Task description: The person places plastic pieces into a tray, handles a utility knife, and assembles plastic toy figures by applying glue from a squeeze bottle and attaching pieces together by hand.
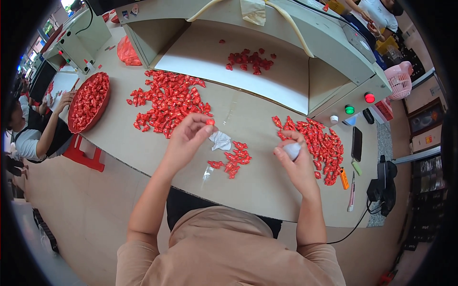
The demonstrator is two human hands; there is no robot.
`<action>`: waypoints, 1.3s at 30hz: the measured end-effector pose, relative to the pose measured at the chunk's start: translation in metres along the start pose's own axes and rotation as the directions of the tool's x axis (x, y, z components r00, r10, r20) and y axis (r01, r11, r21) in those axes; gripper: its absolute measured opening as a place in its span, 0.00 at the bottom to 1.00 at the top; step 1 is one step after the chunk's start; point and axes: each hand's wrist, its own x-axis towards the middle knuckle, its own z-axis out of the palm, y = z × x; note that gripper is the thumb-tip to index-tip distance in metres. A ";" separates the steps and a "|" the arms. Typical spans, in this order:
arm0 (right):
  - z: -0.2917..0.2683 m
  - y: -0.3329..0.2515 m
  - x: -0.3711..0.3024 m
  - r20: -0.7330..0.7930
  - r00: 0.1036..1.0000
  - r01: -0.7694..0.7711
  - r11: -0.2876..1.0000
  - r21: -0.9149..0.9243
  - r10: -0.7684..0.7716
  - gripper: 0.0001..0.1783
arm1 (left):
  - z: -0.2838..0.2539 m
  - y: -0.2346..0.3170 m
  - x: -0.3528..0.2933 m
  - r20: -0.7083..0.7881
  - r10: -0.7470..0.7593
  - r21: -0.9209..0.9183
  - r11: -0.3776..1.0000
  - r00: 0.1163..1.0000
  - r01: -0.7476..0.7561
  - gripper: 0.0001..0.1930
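The left hand [185, 142] is raised over the beige worktop [257, 188], its grip pinched between thumb and fingertips on a small glossy red piece [210, 122]. The right hand [299, 168] has its grip curled round a smooth, rounded white object [292, 150], partly hidden by the fingers, and sits just left of a long heap of glossy red figure-like pieces [320, 145]. Between the hands, nearer the body, lies a small cluster of similar red pieces [234, 161], with a crumpled white tissue [220, 141] just beyond it, near the left fingertips. A broader red heap [169, 102] spreads on the worktop beyond the left hand, and a loose group of red pieces [251, 61] lies inside the pale grey open-fronted cabinet [341, 86]. Past the right heap are a black phone [357, 143], a short light-green stick-like item [356, 168], an orange-handled tool [344, 178] and a slim pink-and-white tool [352, 193]. At far left, a co-worker's hand [65, 101] is at the edge of a round red tray [100, 116] filled with red pieces
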 end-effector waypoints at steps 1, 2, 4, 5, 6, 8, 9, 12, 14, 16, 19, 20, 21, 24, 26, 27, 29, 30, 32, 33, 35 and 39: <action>0.005 0.001 0.002 0.060 0.997 0.053 0.997 0.060 -0.057 0.19 | 0.004 0.001 -0.010 0.051 -0.051 -0.018 0.998 0.997 0.052 0.12; 0.010 0.000 0.003 0.120 0.986 0.103 0.987 0.123 -0.118 0.19 | 0.008 -0.002 -0.021 0.047 -0.055 -0.013 0.998 0.997 0.055 0.12; 0.019 -0.015 0.003 0.183 0.975 0.089 0.977 0.192 -0.125 0.17 | 0.015 -0.018 -0.045 0.213 -0.119 -0.538 0.814 0.970 0.218 0.11; 0.022 -0.019 0.003 0.221 0.961 0.113 0.966 0.233 -0.166 0.16 | 0.018 -0.024 -0.059 0.206 -0.128 -0.539 0.812 0.970 0.222 0.11; 0.024 -0.020 0.003 0.254 0.945 0.135 0.952 0.274 -0.207 0.15 | 0.022 -0.030 -0.073 0.339 -0.198 -0.478 0.806 0.920 0.349 0.11; 0.028 -0.017 0.006 0.228 0.947 0.141 0.933 0.332 -0.225 0.17 | 0.026 -0.034 -0.082 0.457 -0.269 -0.405 0.786 0.848 0.467 0.11; 0.030 -0.015 0.007 0.193 0.949 0.159 0.908 0.389 -0.249 0.19 | 0.029 -0.034 -0.082 0.470 -0.292 -0.285 0.843 0.833 0.456 0.11; 0.041 -0.004 0.005 0.060 0.968 0.179 0.839 0.514 -0.243 0.26 | 0.030 -0.032 -0.065 0.446 -0.297 -0.119 0.915 0.844 0.385 0.11; 0.036 0.008 0.006 0.046 0.966 0.191 0.825 0.533 -0.253 0.24 | 0.028 -0.036 -0.050 0.401 -0.258 -0.102 0.941 0.879 0.323 0.11; 0.034 0.013 0.007 0.026 0.964 0.206 0.809 0.550 -0.263 0.22 | 0.027 -0.038 -0.042 0.374 -0.255 -0.124 0.939 0.892 0.321 0.12; 0.033 0.016 0.009 -0.039 0.959 0.251 0.780 0.574 -0.280 0.22 | 0.024 -0.040 -0.038 0.338 -0.314 -0.266 0.873 0.888 0.409 0.11; 0.031 0.018 0.007 -0.017 0.968 0.209 0.765 0.609 -0.251 0.22 | 0.023 -0.040 -0.044 0.337 -0.291 -0.364 0.837 0.896 0.409 0.12; 0.029 0.020 0.006 0.007 0.975 0.167 0.747 0.644 -0.224 0.22 | 0.024 -0.041 -0.050 0.333 -0.269 -0.458 0.791 0.904 0.404 0.12; 0.033 0.014 -0.001 0.029 0.968 0.199 0.837 0.510 -0.248 0.21 | 0.025 -0.049 -0.065 0.279 -0.264 -0.595 0.707 0.923 0.382 0.12; 0.038 0.003 -0.009 0.039 0.958 0.237 0.861 0.450 -0.285 0.24 | 0.023 -0.055 -0.067 0.293 -0.260 -0.645 0.657 0.920 0.391 0.13; 0.040 0.000 -0.010 0.052 0.944 0.282 0.879 0.386 -0.326 0.27 | 0.023 -0.056 -0.068 0.308 -0.248 -0.693 0.603 0.918 0.395 0.13; 0.042 0.007 -0.011 0.031 0.912 0.378 0.869 0.319 -0.408 0.23 | 0.021 -0.055 -0.066 0.316 -0.259 -0.689 0.598 0.913 0.408 0.13; 0.042 0.010 -0.010 0.012 0.872 0.472 0.847 0.245 -0.489 0.18 | 0.021 -0.055 -0.065 0.330 -0.266 -0.686 0.592 0.906 0.423 0.13; 0.046 0.009 -0.010 0.003 0.852 0.509 0.829 0.232 -0.524 0.18 | 0.020 -0.055 -0.065 0.341 -0.269 -0.688 0.581 0.901 0.435 0.13; 0.047 0.009 -0.010 0.008 0.840 0.528 0.822 0.213 -0.542 0.18 | 0.019 -0.055 -0.065 0.353 -0.272 -0.690 0.571 0.896 0.445 0.13; 0.048 0.008 -0.010 0.011 0.830 0.546 0.815 0.194 -0.558 0.19 | 0.018 -0.056 -0.065 0.368 -0.276 -0.697 0.550 0.888 0.459 0.13; 0.048 0.008 -0.011 0.023 0.807 0.583 0.802 0.133 -0.590 0.19 | 0.019 -0.054 -0.064 0.395 -0.281 -0.701 0.523 0.875 0.485 0.14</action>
